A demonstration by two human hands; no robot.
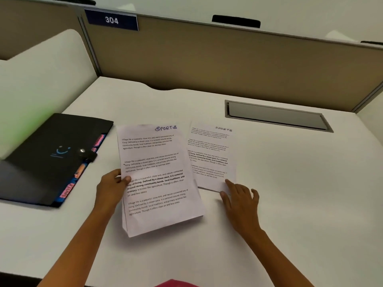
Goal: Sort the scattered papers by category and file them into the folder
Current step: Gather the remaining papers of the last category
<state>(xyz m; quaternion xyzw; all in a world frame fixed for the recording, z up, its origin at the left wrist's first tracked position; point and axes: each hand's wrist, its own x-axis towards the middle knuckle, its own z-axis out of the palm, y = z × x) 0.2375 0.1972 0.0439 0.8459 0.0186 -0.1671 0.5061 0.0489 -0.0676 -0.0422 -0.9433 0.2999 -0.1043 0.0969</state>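
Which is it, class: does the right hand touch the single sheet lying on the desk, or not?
Touching. In the head view, fingertips of the right hand lie on the near corner of the single sheet, with no gap visible.

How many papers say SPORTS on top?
2. One tops the stack the left hand pinches; the other sheet lies on the desk, touched by the right hand. Hidden sheets underneath may too.

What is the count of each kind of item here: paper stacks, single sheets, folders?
Stack of papers, gripped by the left hand: 1
Single sheet, touched by the right hand: 1
Black folder: 1
Total: 3
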